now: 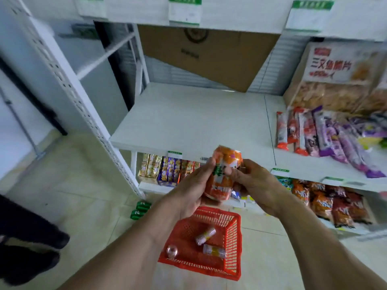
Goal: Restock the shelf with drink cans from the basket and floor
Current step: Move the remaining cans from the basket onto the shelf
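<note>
White shelf point(188, 122) lies bare just beyond both hands. Left hand point(194, 185) and right hand point(253, 181) both grip one orange can point(224, 172), tilted near-upright, top pointing far toward the shelf.

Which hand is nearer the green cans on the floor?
Left. The left hand grips the orange can above and just right of the green cans; the right hand holds the can's far side, farther right.
</note>
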